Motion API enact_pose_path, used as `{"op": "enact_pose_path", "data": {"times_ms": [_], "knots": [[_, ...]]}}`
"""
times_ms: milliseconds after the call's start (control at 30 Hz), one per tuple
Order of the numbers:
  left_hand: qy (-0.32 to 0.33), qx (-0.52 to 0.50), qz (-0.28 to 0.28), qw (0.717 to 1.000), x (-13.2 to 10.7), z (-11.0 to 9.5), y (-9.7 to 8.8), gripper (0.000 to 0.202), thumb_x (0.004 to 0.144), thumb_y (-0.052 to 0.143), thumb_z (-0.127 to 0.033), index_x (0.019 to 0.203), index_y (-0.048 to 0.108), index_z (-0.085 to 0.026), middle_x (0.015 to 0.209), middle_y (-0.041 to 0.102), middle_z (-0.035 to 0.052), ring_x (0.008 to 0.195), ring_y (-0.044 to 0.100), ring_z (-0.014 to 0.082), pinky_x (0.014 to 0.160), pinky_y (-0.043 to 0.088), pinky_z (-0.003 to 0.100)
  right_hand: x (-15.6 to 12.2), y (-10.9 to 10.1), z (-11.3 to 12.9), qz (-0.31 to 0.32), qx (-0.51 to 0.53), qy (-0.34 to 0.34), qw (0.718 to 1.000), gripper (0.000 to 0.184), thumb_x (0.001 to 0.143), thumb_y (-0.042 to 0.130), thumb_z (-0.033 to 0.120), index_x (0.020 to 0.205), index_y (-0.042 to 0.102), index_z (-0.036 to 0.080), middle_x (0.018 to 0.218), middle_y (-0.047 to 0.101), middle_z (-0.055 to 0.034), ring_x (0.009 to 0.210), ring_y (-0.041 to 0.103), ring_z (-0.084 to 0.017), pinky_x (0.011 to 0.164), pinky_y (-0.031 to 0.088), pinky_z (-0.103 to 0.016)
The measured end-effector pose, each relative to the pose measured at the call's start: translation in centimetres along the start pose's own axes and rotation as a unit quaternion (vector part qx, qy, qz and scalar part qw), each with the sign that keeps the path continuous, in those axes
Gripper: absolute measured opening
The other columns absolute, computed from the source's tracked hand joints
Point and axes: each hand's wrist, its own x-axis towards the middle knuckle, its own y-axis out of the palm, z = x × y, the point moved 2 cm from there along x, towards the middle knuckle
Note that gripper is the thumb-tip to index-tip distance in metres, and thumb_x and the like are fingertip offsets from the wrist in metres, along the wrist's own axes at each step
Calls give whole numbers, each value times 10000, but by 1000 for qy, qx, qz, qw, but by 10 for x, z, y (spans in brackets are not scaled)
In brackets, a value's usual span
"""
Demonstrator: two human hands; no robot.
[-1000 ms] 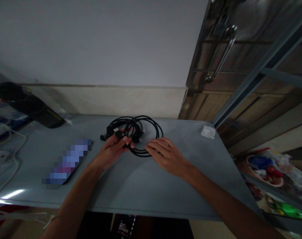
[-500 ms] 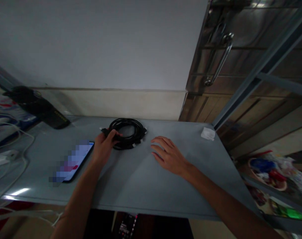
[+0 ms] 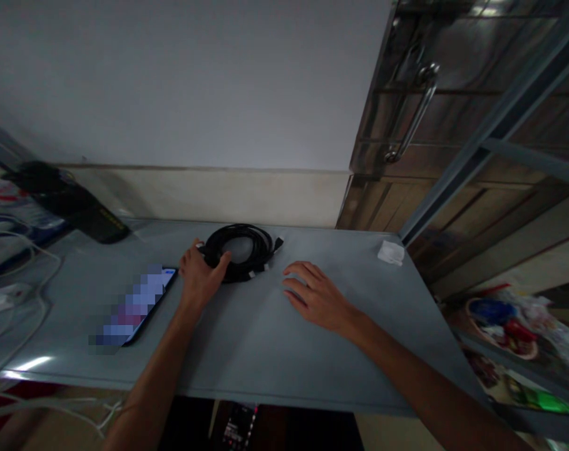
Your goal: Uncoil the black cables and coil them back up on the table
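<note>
A coil of black cable (image 3: 263, 243) lies on the grey tabletop, with light-tipped plugs showing along its near side. At the coil's left edge is my left hand (image 3: 200, 275), thumb and fingers spread around a dark part of the cable. The thumb lies against the coil; the fingertips are partly hidden. My right hand (image 3: 318, 295) rests low over the table to the right of the coil, fingers loosely parted and holding nothing. A phone (image 3: 141, 307) with a lit, blurred screen lies left of my left forearm.
On the left stand a dark bag-like object (image 3: 84, 207), white cords (image 3: 44, 294) and a white plug block (image 3: 7, 299). A crumpled white paper (image 3: 391, 252) sits near the table's right back corner. A metal post (image 3: 457, 169) and a basket of packets (image 3: 500, 326) are at right.
My left hand has loosened from a pinch on the coil to a wider spread. A black plug now sticks out farther at the coil's right side. My right hand has hardly moved.
</note>
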Motion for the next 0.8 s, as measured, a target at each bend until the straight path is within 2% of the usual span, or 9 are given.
{"op": "enact_pose_path", "data": {"times_ms": [67,233,433,533,600,700,733,800], "knots": [[-20,-19,6,1000,0,0,1,927,825,796,-562,1576,483,-116,1583,591,292,1580,465,512,1319,305,708,0,0,0,4,-2,5,1000,136,1121,640,236,1212,725,181,1358,676,-141,1308,603,-281,1153,573,-497],[-35,-78,34,996,2,-1,1,1036,803,804,-535,1653,395,-105,1499,651,270,1489,585,468,1263,446,636,0,-1,1,11,6,6,1000,143,1125,634,244,1213,721,174,1359,679,-148,1303,608,-279,1151,577,-492],[-25,-86,48,995,-1,-5,-4,949,805,777,-514,1603,462,-106,1356,705,230,1361,667,447,1212,498,619,0,-1,2,26,15,17,999,206,1116,635,233,1303,714,196,1372,668,-149,1327,603,-285,1162,577,-507],[13,-97,80,992,-9,-14,-4,814,811,771,-481,1516,550,-140,1303,729,190,1306,690,422,1194,511,598,0,-1,3,19,19,23,999,298,1125,621,251,1415,668,197,1398,660,-159,1339,607,-293,1165,584,-517],[55,-115,117,985,-17,-24,-2,721,838,758,-467,1467,592,-158,1337,730,182,1310,688,403,1199,505,581,-1,-2,5,9,18,29,999,438,1126,646,320,1537,585,182,1482,624,-188,1412,579,-315,1205,562,-546],[102,-147,180,967,-31,-39,1,674,906,745,-507,1475,604,-175,1446,702,190,1388,647,388,1240,464,578,-2,-2,6,8,4,27,1000,763,1086,709,520,1694,419,163,1645,515,-237,1562,474,-373,1260,499,-622],[109,-160,200,960,-36,-43,2,672,921,750,-525,1483,605,-185,1461,697,187,1404,638,383,1247,455,578,-2,-1,6,14,0,21,1000,826,1067,720,576,1711,402,168,1661,505,-240,1581,459,-383,1261,489,-636],[111,-192,239,945,-43,-49,4,672,939,766,-544,1500,600,-212,1454,703,173,1393,649,368,1238,464,571,-3,1,6,34,-3,7,999,810,1043,728,640,1665,482,182,1590,582,-222,1521,531,-374,1232,508,-619]]}}
